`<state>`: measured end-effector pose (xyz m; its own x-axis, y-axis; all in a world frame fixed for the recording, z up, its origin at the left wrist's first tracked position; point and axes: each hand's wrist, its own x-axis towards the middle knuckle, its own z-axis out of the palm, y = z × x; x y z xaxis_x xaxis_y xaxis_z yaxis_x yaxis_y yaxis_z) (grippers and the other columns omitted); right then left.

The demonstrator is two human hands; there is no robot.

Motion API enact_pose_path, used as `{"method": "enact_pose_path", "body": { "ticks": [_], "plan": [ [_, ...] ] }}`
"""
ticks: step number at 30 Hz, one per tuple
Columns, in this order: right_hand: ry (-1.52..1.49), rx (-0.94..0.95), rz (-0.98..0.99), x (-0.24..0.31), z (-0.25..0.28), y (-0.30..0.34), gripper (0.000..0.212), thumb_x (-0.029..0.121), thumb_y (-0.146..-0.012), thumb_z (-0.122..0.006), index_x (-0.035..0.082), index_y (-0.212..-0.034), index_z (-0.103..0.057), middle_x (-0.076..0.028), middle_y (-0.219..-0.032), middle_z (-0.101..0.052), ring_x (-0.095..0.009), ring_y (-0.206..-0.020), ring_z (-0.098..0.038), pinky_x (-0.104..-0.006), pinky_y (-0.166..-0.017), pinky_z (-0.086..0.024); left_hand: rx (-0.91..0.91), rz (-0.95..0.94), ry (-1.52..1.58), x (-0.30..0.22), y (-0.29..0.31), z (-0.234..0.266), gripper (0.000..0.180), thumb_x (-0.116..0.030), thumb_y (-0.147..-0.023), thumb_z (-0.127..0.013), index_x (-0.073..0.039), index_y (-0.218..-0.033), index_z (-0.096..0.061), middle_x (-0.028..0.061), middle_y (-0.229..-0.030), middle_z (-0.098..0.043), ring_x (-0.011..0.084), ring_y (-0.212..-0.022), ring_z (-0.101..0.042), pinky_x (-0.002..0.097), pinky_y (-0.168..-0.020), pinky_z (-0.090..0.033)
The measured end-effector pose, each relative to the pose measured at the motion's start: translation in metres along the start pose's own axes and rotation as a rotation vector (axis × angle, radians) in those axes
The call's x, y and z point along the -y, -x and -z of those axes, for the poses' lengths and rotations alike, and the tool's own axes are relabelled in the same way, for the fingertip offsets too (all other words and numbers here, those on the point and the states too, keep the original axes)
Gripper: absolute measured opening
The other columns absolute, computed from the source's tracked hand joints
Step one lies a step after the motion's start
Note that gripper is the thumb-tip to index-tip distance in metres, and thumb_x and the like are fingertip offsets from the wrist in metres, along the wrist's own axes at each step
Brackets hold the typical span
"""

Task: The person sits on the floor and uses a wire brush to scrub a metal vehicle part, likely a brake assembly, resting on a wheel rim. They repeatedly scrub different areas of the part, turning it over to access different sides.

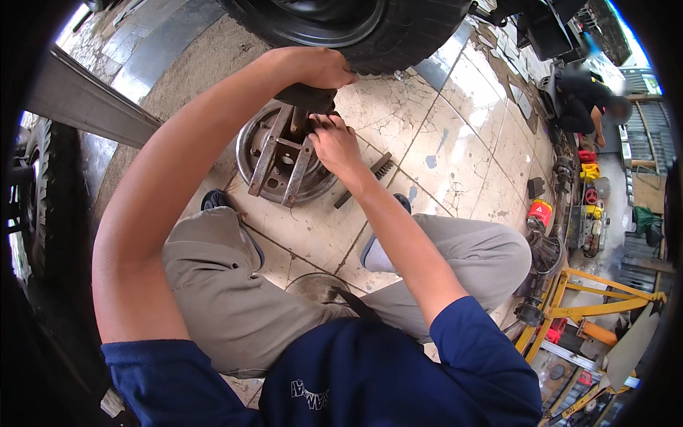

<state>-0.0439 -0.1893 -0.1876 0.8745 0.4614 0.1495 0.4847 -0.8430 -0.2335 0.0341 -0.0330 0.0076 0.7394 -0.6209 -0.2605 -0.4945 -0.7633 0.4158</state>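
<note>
In front of me a round metal wheel rim point(249, 153) lies on the floor. A rusty metal frame with two parallel bars point(265, 160) rests over it. My left hand point(324, 67) bends in from above, closed at a dark, blocky part point(307, 96) on the frame's far end. Its fingers are mostly hidden, so what it grips is unclear. Just below, my right hand point(336, 146) has its fingers curled against the dark metal at the frame's upper right. A brush with dark bristles point(364, 179) lies on the tiles beside my right forearm.
A large black tyre point(405, 43) stands just beyond my hands. A grey metal post point(92, 96) and another tyre point(53, 192) are at left. I sit on a low round stool point(316, 286). At right are a red tin point(539, 213), axle parts, a yellow frame point(605, 309) and a crouching person point(580, 96).
</note>
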Motion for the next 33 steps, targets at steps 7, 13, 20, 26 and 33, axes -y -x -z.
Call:
{"method": "enact_pose_path", "body": {
  "ticks": [7,13,20,26,33],
  "plan": [
    [0.063,-0.081,0.012,0.004,-0.011,0.0,0.04,0.025,-0.098,-0.054,0.009,-0.134,-0.058,-0.005,-0.131,-0.059,-0.028,-0.127,-0.046,-0.0448,-0.103,-0.042,-0.023,-0.124,-0.074,0.009,0.0,0.001,0.048,-0.042,-0.101,-0.045,-0.008,-0.129,-0.063,0.0187,-0.128,-0.064,0.0375,-0.12,-0.059,0.0431,-0.104,-0.045],
    [0.071,-0.098,0.013,0.007,-0.012,0.012,0.043,0.024,-0.097,-0.054,0.007,-0.137,-0.054,-0.01,-0.132,-0.058,-0.031,-0.127,-0.046,-0.049,-0.103,-0.042,-0.032,0.063,-0.049,0.001,-0.013,-0.006,0.039,-0.021,-0.098,-0.05,-0.011,-0.135,-0.059,0.0136,-0.117,-0.069,0.0331,-0.109,-0.066,0.0416,-0.093,-0.054],
    [0.023,-0.032,-0.027,0.007,-0.011,0.006,0.042,0.022,-0.098,-0.053,0.007,-0.137,-0.054,-0.012,-0.143,-0.052,-0.034,-0.133,-0.044,-0.0507,-0.106,-0.039,-0.007,-0.004,-0.028,0.007,-0.014,-0.006,0.04,-0.028,-0.099,-0.049,-0.01,-0.133,-0.06,0.0159,-0.121,-0.067,0.0356,-0.113,-0.064,0.0428,-0.096,-0.051],
    [-0.018,-0.098,0.072,-0.001,-0.003,0.002,0.039,0.02,-0.097,-0.053,0.007,-0.134,-0.056,-0.01,-0.131,-0.058,-0.031,-0.127,-0.046,-0.0467,-0.103,-0.042,-0.007,0.004,0.015,0.0,-0.002,0.001,0.048,-0.043,-0.1,-0.047,-0.007,-0.127,-0.065,0.0172,-0.125,-0.066,0.0367,-0.117,-0.061,0.0421,-0.101,-0.047],
    [0.021,-0.091,0.079,0.001,-0.005,0.012,0.039,0.021,-0.097,-0.054,0.008,-0.134,-0.057,-0.009,-0.138,-0.055,-0.031,-0.129,-0.044,-0.045,-0.106,-0.039,-0.014,-0.107,-0.075,0.013,-0.008,-0.004,0.04,-0.032,-0.102,-0.045,-0.01,-0.13,-0.063,0.0158,-0.122,-0.067,0.0351,-0.113,-0.063,0.0431,-0.098,-0.049]
  ]
}}
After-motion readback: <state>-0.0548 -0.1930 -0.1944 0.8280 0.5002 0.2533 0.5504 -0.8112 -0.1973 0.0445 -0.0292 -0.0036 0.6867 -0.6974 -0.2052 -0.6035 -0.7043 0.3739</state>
